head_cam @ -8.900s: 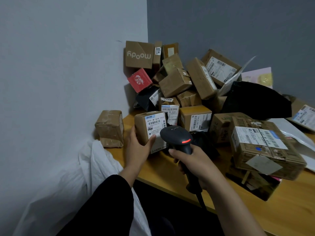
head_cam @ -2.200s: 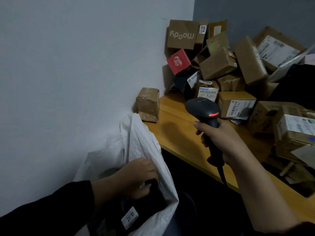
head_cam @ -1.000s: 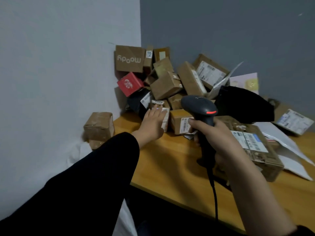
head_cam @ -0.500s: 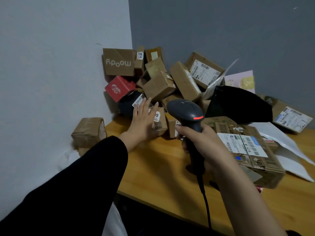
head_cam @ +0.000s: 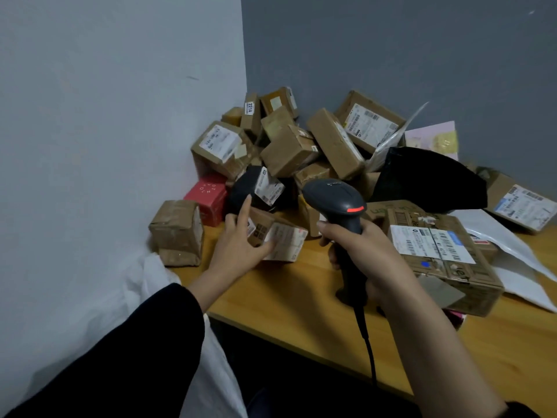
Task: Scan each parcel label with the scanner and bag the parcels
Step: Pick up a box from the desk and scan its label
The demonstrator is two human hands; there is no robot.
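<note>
Of my hands, the left hand (head_cam: pixel 236 241) has hold of a small box (head_cam: pixel 283 241) at the foot of the pile (head_cam: pixel 289 149). Its thumb is pressed on the white label and its other fingers are wrapped over the box's left end. The index finger sticks straight up beside a black parcel (head_cam: pixel 244 188), and I cannot tell whether the fingertip touches it. The box sits tilted, low on the surface (head_cam: pixel 301 297). My right hand (head_cam: pixel 364 248) is clenched round the handle of the scanner (head_cam: pixel 334 199). I hold it upright just right of the box, head aimed away toward the pile, a red light glowing on its back. Its cable (head_cam: pixel 367 342) drops past the surface's front edge.

From the head view, the pile of brown parcels fills the corner where the two walls meet, many showing white labels. A red box (head_cam: pixel 208 197) lies at its left foot, touching the black parcel. A taped box (head_cam: pixel 177 229) stands against the left wall at the surface's end, near my left hand but apart from it. A big box (head_cam: pixel 443 260) with barcode labels on top lies just right of my right hand, and a black sack (head_cam: pixel 428 179) slumps behind it. The white bag (head_cam: pixel 141 294) hangs below the taped box, between the wall and the surface's left end. A dark sleeve (head_cam: pixel 120 366) covers my left forearm. The right forearm is bare.
</note>
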